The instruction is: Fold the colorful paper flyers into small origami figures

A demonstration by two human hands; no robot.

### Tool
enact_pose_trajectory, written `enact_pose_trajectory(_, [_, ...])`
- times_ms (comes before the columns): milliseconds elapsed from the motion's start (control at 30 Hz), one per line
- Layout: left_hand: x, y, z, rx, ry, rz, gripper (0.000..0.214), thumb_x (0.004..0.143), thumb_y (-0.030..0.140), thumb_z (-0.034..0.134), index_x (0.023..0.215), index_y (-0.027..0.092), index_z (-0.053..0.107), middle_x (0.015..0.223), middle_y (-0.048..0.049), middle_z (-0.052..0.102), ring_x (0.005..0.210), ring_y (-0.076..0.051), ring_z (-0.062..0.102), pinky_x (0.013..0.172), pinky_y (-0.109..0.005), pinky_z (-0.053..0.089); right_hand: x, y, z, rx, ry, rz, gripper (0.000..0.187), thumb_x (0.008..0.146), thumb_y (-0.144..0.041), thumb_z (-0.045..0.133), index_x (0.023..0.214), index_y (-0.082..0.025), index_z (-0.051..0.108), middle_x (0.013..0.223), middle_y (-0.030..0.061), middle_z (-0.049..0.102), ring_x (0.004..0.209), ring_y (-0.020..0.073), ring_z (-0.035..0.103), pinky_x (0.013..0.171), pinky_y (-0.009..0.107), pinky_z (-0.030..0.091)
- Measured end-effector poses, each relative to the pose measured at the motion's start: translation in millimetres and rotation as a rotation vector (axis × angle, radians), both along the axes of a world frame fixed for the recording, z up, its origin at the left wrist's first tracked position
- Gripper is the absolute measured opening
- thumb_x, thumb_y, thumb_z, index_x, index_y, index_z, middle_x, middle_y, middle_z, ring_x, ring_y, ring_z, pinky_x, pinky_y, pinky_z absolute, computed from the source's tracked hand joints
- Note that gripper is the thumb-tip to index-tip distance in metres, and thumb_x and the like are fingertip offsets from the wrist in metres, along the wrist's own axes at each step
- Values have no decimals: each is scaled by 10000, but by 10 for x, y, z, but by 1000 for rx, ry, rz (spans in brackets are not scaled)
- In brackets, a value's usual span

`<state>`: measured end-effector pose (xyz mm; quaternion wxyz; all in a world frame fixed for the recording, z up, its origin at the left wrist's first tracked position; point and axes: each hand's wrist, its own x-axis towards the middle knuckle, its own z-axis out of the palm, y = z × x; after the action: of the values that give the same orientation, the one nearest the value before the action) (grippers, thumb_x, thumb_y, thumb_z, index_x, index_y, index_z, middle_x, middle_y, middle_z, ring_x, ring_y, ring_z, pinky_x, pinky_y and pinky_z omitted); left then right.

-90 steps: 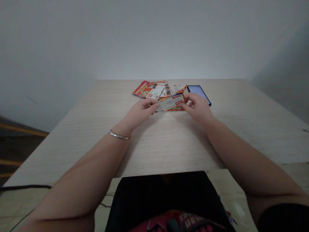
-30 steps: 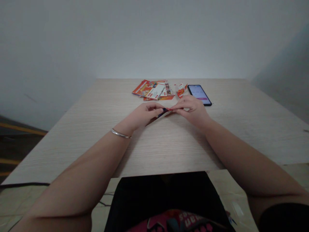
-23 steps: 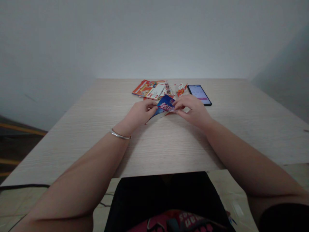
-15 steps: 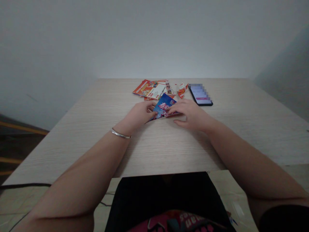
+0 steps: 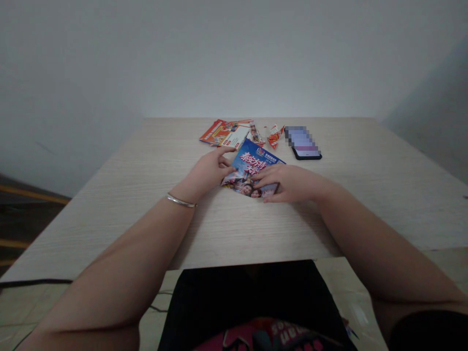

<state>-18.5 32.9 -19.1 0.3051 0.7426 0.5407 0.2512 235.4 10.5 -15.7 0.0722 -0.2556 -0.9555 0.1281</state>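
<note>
A blue printed leaflet with red-and-white lettering and pictures of people lies spread on the table, its near edge slightly curved. At its left edge, my left hand grips it with thumb and fingers; the undersides of those fingers are hidden. My right hand rests over the lower right part of the leaflet, fingers stretched across the print and thumb by the near edge. Part of the print is covered by that hand.
Behind the leaflet is a pile of orange-and-white leaflets. A crumpled orange wrapper lies to their right, beside a black phone with its screen lit. A wall rises behind the pale wooden table.
The blue leaflet, folded before, has been opened out and shows more print and the people's pictures. My right hand has come down toward me, flattening over it. My left hand stays at its left edge.
</note>
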Motion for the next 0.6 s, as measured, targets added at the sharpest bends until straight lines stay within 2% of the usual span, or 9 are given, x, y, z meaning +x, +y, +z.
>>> enact_pose_trajectory(133, [-9,-15,16,-27,62,-77,801,764,157,723,1518,165,453,942,-52,741,744,-158,673,656,-251,506,48,-2,38,-18,-20,-76,379,875,-386,728,1224,-245,771,1311,77,737,1247,252,654,1100,405,475])
enact_pose_trajectory(200, [-29,-20,32,-2,170,-112,691,760,185,723,1431,178,559,884,-31,736,739,-161,661,664,-255,492,67,10,32,-35,13,-110,304,884,-351,722,1167,-268,795,1305,67,741,1235,247,666,1084,395,487])
enact_pose_trajectory(267, [-56,-19,48,8,256,-150,451,790,219,686,1240,193,693,823,-15,728,725,-160,649,667,-258,474,76,19,29,-68,55,-121,207,909,-296,688,1067,-284,821,1253,52,765,1185,228,694,1046,376,507])
enact_pose_trajectory(333, [-82,-12,57,6,294,-179,284,812,250,655,1077,198,745,809,-17,731,720,-162,646,667,-260,464,76,18,37,-99,86,-146,178,921,-258,660,975,-278,829,1159,42,796,1111,208,722,985,349,526])
enact_pose_trajectory(467, [-112,5,53,-1,303,-200,258,799,275,634,1016,200,751,824,-28,748,730,-175,654,667,-265,464,75,-4,101,-122,51,-286,182,931,-282,635,902,-249,811,982,38,812,897,187,732,798,316,520])
enact_pose_trajectory(600, [-94,-18,52,-30,255,-252,278,775,249,596,1004,215,751,821,-16,755,726,-167,654,676,-253,476,111,-7,191,-60,-73,-444,301,972,-348,547,811,-216,765,753,34,746,648,163,621,622,311,409])
